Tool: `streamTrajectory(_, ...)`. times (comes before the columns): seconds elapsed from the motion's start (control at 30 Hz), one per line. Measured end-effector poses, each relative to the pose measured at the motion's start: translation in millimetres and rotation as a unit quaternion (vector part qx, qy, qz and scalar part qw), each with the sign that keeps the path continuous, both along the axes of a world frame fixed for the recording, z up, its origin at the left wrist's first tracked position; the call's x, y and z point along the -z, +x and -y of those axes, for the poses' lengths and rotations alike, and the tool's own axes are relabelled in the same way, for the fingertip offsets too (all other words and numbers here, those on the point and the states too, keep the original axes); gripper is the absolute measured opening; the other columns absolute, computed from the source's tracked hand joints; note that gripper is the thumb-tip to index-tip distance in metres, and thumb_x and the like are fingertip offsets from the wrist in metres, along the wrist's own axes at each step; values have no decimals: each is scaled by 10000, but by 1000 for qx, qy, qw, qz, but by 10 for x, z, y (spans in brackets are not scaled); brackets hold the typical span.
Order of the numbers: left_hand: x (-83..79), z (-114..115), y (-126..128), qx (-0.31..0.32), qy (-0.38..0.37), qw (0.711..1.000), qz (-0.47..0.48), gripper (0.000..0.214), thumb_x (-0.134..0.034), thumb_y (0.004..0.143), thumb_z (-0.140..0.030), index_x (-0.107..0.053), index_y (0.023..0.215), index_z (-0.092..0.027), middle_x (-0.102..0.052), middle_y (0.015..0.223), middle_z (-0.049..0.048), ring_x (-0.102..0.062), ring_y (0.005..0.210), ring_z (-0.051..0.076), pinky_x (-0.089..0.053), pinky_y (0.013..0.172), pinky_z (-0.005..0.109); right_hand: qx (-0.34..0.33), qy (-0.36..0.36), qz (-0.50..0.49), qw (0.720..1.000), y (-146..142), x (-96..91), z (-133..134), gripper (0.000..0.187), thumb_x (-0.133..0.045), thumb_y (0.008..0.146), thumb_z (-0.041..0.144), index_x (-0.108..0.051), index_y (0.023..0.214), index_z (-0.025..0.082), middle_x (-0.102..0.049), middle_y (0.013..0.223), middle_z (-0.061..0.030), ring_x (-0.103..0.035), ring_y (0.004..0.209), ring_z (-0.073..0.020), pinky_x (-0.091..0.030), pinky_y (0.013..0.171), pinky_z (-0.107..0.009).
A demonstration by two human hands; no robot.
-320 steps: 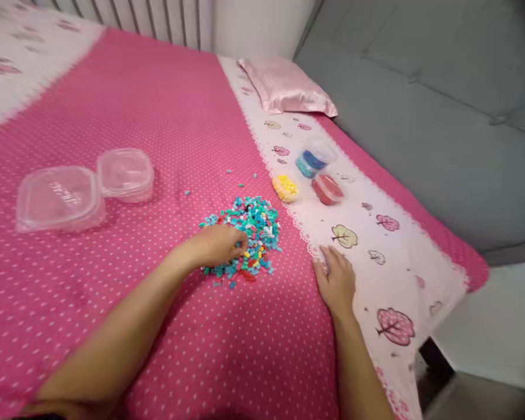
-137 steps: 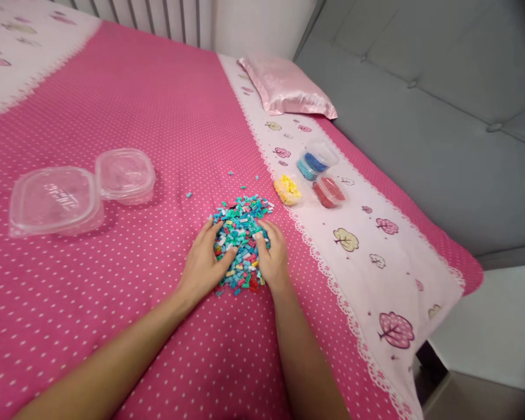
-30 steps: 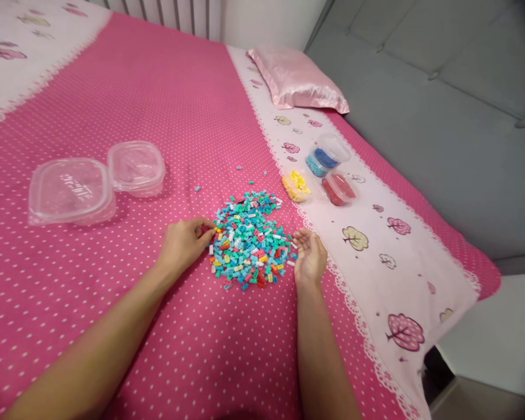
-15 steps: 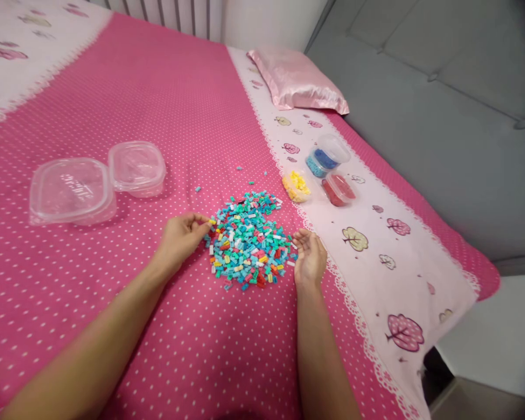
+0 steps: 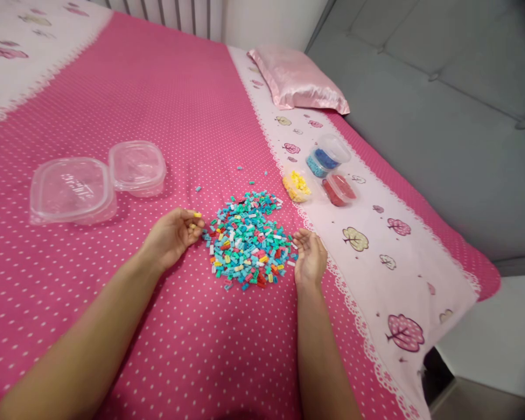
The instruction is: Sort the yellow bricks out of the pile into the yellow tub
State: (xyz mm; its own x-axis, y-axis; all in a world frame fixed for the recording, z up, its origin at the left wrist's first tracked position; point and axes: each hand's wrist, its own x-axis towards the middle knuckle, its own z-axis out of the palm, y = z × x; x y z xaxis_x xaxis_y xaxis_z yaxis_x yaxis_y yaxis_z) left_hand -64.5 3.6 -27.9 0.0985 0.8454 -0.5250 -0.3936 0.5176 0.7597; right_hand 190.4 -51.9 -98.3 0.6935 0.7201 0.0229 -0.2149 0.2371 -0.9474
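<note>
A heap of small toy building bricks (image 5: pixel 249 242), mostly turquoise and green with white, red, orange and yellow among them, lies on the pink bedspread. At its left edge is my left hand (image 5: pixel 172 236), turned partly palm up. Its fingers are curled around several yellow bricks (image 5: pixel 196 215), one showing at the fingertips. My right hand (image 5: pixel 308 256) rests at the right edge of the heap, palm inward. Its fingers are loosely bent and apart, and I see nothing held in them. A white brick (image 5: pixel 291 263) lies beside its wrist.
Beyond my right hand stand small tubs: one of yellow bricks (image 5: pixel 296 186), one of red bricks (image 5: pixel 339 190) and stacked ones with blue bricks (image 5: pixel 326 157). Two clear lidded containers (image 5: pixel 72 189) sit at the left. A pink pillow (image 5: pixel 300 81) lies farther back, near a grey padded panel (image 5: pixel 420 128).
My left hand has drawn back left from the heap with a yellow brick and rolled its palm upward, showing more yellow bricks. The right hand has stayed in place.
</note>
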Motion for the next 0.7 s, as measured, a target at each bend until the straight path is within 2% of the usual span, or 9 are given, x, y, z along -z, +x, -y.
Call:
streamTrajectory(0.1, -73, 8, -17, -17, -36, 998, 43, 190, -382, 690, -103, -541, 589, -128, -591, 598, 68, -495, 457, 63, -404, 401, 122, -2, 5, -9, 1000, 0, -3, 0, 310, -630, 723, 473, -648, 773, 167, -644, 757, -19, -613, 717, -148, -484, 679, -282)
streamTrajectory(0.2, -82, 12, -37, -8, -29, 998, 61, 240, -354, 725, -160, -551, 590, -128, -594, 602, 85, -455, 417, 70, -300, 304, 126, -5, 13, -20, 1000, -1, -8, 0, 297, -644, 719, 460, -655, 766, 166, -646, 744, -13, -611, 707, -138, -478, 670, -267)
streamTrajectory(0.27, -71, 10, -37, -4, -24, 998, 59, 262, -354, 739, -177, -565, 593, -122, -598, 611, 88, -466, 430, 74, -320, 317, 133, -4, 13, -20, 1000, -1, -11, 0, 296, -642, 718, 459, -655, 762, 167, -646, 740, -12, -610, 703, -137, -477, 668, -266)
streamTrajectory(0.33, -54, 14, -24, -6, -8, 999, 44, 243, -389, 740, -181, -576, 598, -121, -596, 619, 73, -496, 469, 76, -379, 374, 141, -3, 9, -14, 1000, -1, -12, -1, 301, -636, 716, 465, -652, 761, 168, -645, 740, -13, -611, 703, -142, -480, 669, -273)
streamTrajectory(0.43, -5, 45, 9, 8, 67, 997, -35, 120, -541, 705, -200, -606, 633, -129, -511, 525, -8, -414, 430, 46, -290, 355, 130, -1, 5, -10, 1000, 1, -8, -2, 302, -639, 708, 467, -648, 761, 170, -645, 747, -15, -613, 708, -147, -484, 671, -281)
streamTrajectory(0.5, 45, 74, 26, 39, 132, 983, -125, 106, -662, 648, -230, -639, 683, -133, -492, 505, -39, -369, 421, 36, -246, 363, 142, -1, 4, -8, 1000, 2, -3, -1, 304, -635, 714, 468, -646, 768, 169, -645, 755, -17, -614, 713, -148, -485, 675, -283)
streamTrajectory(0.57, 107, 93, 33, 75, 180, 960, -203, 206, -721, 610, -277, -669, 748, -134, -561, 563, -23, -441, 483, 56, -325, 446, 163, -1, 3, -3, 1000, 3, 1, 1, 304, -624, 727, 469, -645, 774, 169, -644, 758, -18, -614, 717, -148, -486, 682, -286)
streamTrajectory(0.63, 174, 94, 27, 116, 213, 932, -268, 265, -704, 626, -326, -688, 809, -136, -597, 601, -8, -494, 539, 94, -367, 520, 203, -2, 3, 0, 1000, 3, 4, 2, 299, -619, 735, 466, -645, 772, 171, -644, 757, -19, -614, 717, -149, -488, 684, -288)
streamTrajectory(0.7, 232, 81, 13, 160, 245, 892, -346, 289, -644, 674, -367, -704, 851, -146, -524, 512, -34, -432, 483, 96, -320, 500, 220, -4, 4, -1, 1000, 2, 5, 3, 293, -620, 737, 461, -648, 771, 171, -645, 756, -19, -614, 718, -149, -489, 683, -286)
